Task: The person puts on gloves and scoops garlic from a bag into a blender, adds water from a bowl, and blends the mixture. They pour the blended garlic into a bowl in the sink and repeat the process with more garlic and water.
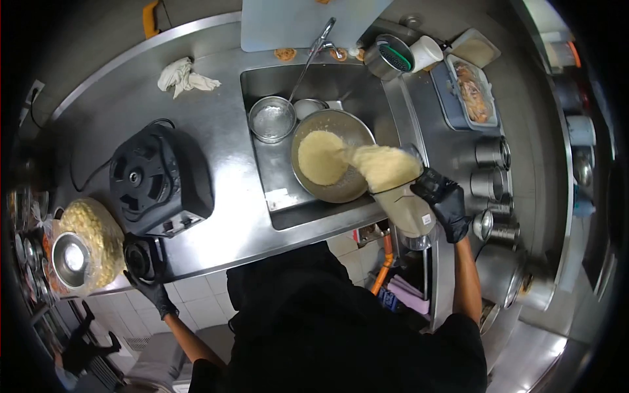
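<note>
My right hand, in a black glove, grips a clear blender jar and tilts it leftward over the sink. Thick pale-yellow mixture pours from its mouth into a large metal bowl. More of the yellow mixture lies inside that bowl. My left hand, also gloved in black, has its fingers on the edge of a black blender lid at the counter's front edge. Some of those fingers are hidden. The black blender base stands on the counter above the lid.
The bowl stands in the steel sink, beside a water-filled pot under the faucet. A bag of pale yellow pieces with a metal bowl is at left. A cloth and a food tub lie farther back.
</note>
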Tool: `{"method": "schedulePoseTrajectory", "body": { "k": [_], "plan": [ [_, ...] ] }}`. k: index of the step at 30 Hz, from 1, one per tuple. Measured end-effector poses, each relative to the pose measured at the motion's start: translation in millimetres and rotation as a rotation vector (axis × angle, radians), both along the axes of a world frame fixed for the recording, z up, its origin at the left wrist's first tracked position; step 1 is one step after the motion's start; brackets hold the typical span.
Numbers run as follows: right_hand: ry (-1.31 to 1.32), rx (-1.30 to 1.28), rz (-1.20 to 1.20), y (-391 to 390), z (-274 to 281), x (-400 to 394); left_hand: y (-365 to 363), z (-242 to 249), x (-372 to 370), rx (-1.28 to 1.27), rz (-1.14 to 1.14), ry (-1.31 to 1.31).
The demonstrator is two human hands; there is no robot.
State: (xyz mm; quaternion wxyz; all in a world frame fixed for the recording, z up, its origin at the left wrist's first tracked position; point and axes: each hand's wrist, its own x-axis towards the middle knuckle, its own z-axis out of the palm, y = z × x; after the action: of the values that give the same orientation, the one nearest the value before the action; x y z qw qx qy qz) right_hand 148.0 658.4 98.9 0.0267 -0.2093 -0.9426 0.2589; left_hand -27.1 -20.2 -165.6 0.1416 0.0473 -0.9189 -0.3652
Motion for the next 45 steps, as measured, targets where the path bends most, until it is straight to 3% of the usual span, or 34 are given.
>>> {"method": "schedulePoseTrajectory", "body": {
  "k": [1, 2, 3, 5, 7, 11, 13, 15, 19, 21, 24, 27, 28, 32, 35, 38, 39, 42, 45],
  "plan": [
    [-0.062, 0.136, 0.146, 20.9, -13.8, 4.8, -6.2, -5.9, 8.8, -0.031, 0.044, 0.040],
    [-0.082, 0.399, 0.330, 35.3, -20.1, 2.8, 14.4, 18.9, 18.1, -0.084, 0.092, -0.007],
    [-0.091, 0.382, 0.355, 44.4, -25.2, -0.7, 45.0, 52.1, 24.4, -0.139, 0.139, -0.056],
    [-0.132, 0.187, 0.167, 54.7, -34.6, -2.5, 73.9, 67.0, 38.5, -0.104, 0.225, -0.041],
    [-0.154, 0.144, 0.156, 65.8, -40.9, -6.2, 88.1, 69.0, 49.9, -0.019, 0.376, -0.027],
    [-0.192, 0.016, 0.104, 83.1, -47.3, -18.5, 113.1, 54.9, 71.1, 0.088, 0.443, 0.074],
    [-0.212, -0.063, 0.105, 84.9, -51.8, -23.7, 117.1, 55.3, 76.9, -0.066, 0.513, 0.054],
    [-0.343, -0.112, 0.010, 84.1, -58.1, -34.5, 129.6, 64.6, 74.3, 0.024, 0.593, 0.098],
    [-0.514, 0.133, 0.169, 104.8, -92.5, -47.4, 117.6, 53.1, 61.6, 0.120, 0.674, 0.238],
    [-0.657, 0.291, 0.410, 106.6, -105.5, -57.5, 100.0, 38.7, 62.3, 0.106, 0.663, 0.294],
    [-0.681, 0.325, 0.560, 103.0, -130.9, -76.4, 87.0, 34.7, 64.7, 0.114, 0.663, 0.372],
    [-0.771, 0.393, 0.684, 93.1, -153.3, -96.5, 75.1, 37.4, 76.4, 0.261, 0.814, 0.354],
    [-0.790, 0.515, 0.781, 84.2, -161.9, -105.2, 66.5, 30.6, 84.2, 0.282, 0.818, 0.348],
    [-0.746, 0.653, 0.750, 41.2, -155.3, -134.9, 30.0, 10.7, 124.5, 0.164, 0.797, 0.288],
    [-0.760, 0.564, 0.581, 38.1, -165.2, -141.8, 13.9, 10.9, 157.7, 0.243, 0.886, 0.232],
    [-0.817, 0.707, 0.632, 17.3, -156.4, -148.6, -10.6, -0.8, 195.9, 0.238, 0.891, 0.178],
    [-0.785, 0.763, 0.602, 11.1, -149.9, -147.9, -14.2, -12.5, 206.5, 0.406, 0.944, 0.226],
    [-0.909, 0.800, 0.646, -1.4, -136.6, -155.4, -30.8, -42.2, 236.2, 0.240, 0.867, 0.263],
    [-0.764, 0.867, 0.638, 7.7, -148.0, -154.3, -29.7, -44.7, 238.3, 0.146, 0.902, 0.203]
  ]
}}
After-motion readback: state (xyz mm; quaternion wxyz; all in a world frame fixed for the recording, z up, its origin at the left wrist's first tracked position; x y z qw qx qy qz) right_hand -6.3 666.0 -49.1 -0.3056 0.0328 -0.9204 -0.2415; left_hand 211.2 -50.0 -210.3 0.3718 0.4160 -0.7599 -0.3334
